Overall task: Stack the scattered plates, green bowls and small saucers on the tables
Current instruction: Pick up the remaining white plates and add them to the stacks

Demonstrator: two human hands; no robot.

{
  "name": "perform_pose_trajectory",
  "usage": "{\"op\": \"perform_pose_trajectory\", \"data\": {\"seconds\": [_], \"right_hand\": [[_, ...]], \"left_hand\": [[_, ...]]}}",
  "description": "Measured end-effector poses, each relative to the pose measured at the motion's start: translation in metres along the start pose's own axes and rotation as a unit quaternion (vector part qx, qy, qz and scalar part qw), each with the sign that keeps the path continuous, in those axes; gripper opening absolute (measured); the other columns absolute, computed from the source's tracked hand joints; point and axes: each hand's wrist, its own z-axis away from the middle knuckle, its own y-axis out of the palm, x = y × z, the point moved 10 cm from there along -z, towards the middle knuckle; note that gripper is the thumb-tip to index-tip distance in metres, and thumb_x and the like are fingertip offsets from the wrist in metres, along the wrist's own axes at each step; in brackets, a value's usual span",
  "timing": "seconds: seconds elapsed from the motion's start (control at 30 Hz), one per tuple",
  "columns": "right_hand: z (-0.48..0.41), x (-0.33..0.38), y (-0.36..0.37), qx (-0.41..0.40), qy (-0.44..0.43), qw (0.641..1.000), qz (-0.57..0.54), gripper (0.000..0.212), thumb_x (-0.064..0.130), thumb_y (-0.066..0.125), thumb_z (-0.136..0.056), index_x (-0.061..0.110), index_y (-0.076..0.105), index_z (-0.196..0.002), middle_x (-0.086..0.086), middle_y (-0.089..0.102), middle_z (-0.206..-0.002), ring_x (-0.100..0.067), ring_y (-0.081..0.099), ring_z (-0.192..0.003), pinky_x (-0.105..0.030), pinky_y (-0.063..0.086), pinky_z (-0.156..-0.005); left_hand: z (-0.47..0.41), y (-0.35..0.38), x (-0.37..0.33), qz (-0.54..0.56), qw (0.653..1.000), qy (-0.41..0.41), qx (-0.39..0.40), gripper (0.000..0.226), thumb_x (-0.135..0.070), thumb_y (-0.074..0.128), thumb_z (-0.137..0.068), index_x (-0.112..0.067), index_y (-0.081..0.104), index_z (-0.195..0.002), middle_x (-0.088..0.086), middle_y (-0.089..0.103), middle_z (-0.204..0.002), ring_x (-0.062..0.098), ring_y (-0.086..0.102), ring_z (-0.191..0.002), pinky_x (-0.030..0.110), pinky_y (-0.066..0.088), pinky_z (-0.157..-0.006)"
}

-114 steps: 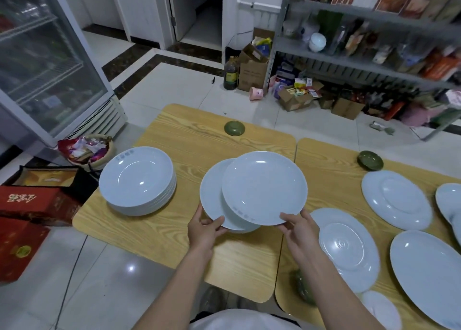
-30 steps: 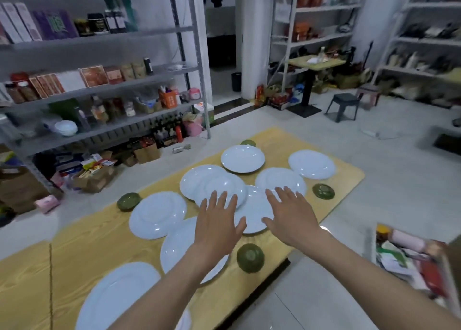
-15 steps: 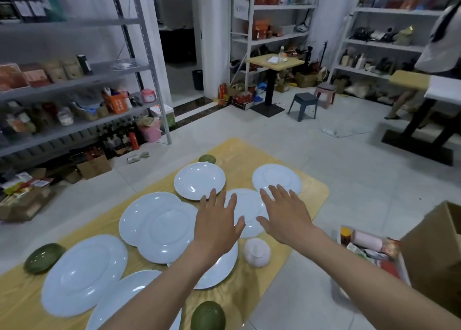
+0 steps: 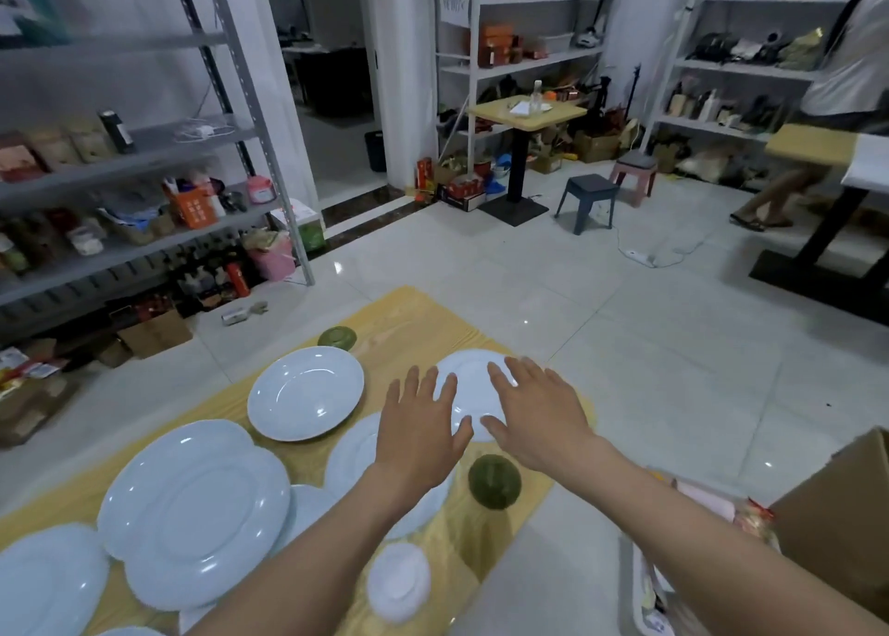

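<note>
Several white plates lie scattered on the wooden table (image 4: 409, 327). My left hand (image 4: 421, 431) and my right hand (image 4: 536, 414) are stretched out flat, fingers spread, holding nothing, over a white plate (image 4: 469, 385) near the table's far end. Another white plate (image 4: 305, 397) sits to its left, and a large scalloped plate (image 4: 192, 510) lies nearer to me. A plate (image 4: 351, 457) is partly hidden under my left wrist. One green bowl (image 4: 494, 480) lies upside down below my hands, another green bowl (image 4: 337, 337) sits at the far edge. A small white saucer (image 4: 399, 582) is near the front.
The table ends just right of my hands, with tiled floor beyond. A cardboard box (image 4: 837, 515) and a tray of packets (image 4: 697, 505) stand on the floor to the right. Metal shelves (image 4: 144, 154) line the left wall. A person (image 4: 827, 106) stands far right by another table.
The view has swung right along the table. Both hands stay flat and empty and now hover over the plate near the table's far end.
</note>
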Motion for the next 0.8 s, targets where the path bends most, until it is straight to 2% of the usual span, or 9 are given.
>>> {"op": "perform_pose_trajectory", "data": {"seconds": [0.1,0.2,0.3,0.43,0.8], "right_hand": [[-0.019,-0.035,0.0,0.001,-0.02,1.0,-0.012,0.07,0.051,0.036,-0.101,0.014,0.013,-0.157,-0.01,0.02,-0.161,-0.028,0.015,-0.15,-0.042,0.022,-0.117],[-0.038,-0.063,0.001,-0.006,-0.033,0.999,-0.021,0.071,0.052,0.037,-0.101,0.014,0.014,-0.157,-0.009,0.021,-0.161,-0.028,0.015,-0.15,-0.042,0.022,-0.117],[-0.057,-0.084,0.006,-0.001,-0.046,0.998,-0.038,0.07,0.051,0.038,-0.101,0.015,0.016,-0.157,-0.008,0.02,-0.161,-0.026,0.013,-0.15,-0.04,0.02,-0.119],[-0.09,-0.104,0.014,0.004,-0.061,0.997,-0.04,0.07,0.049,0.04,-0.101,0.015,0.017,-0.156,-0.008,0.021,-0.161,-0.026,0.014,-0.15,-0.04,0.021,-0.118],[-0.173,-0.124,0.032,0.02,-0.083,0.996,-0.019,0.07,0.05,0.043,-0.099,0.014,0.019,-0.155,-0.008,0.024,-0.16,-0.025,0.017,-0.149,-0.04,0.025,-0.116]], "left_hand": [[-0.03,0.006,-0.028,-0.005,1.0,-0.017,0.013,0.064,-0.055,0.025,-0.1,-0.021,0.024,-0.154,0.007,0.025,-0.16,0.032,0.018,-0.148,0.044,0.017,-0.117],[-0.053,0.011,-0.048,-0.02,0.999,-0.033,0.011,0.069,-0.058,0.016,-0.096,-0.02,0.029,-0.152,0.008,0.031,-0.158,0.032,0.023,-0.146,0.045,0.021,-0.115],[-0.08,0.017,-0.055,-0.009,0.999,-0.048,0.013,0.064,-0.055,0.027,-0.099,-0.02,0.029,-0.152,0.007,0.029,-0.159,0.032,0.021,-0.147,0.045,0.019,-0.117],[-0.113,0.024,-0.05,-0.008,0.997,-0.073,0.011,0.063,-0.054,0.03,-0.099,-0.021,0.025,-0.153,0.006,0.024,-0.16,0.029,0.017,-0.148,0.044,0.016,-0.117],[-0.18,0.056,-0.016,0.014,0.993,-0.113,0.016,0.064,-0.054,0.033,-0.099,-0.019,0.029,-0.152,0.008,0.029,-0.159,0.032,0.022,-0.147,0.046,0.02,-0.117]]}}
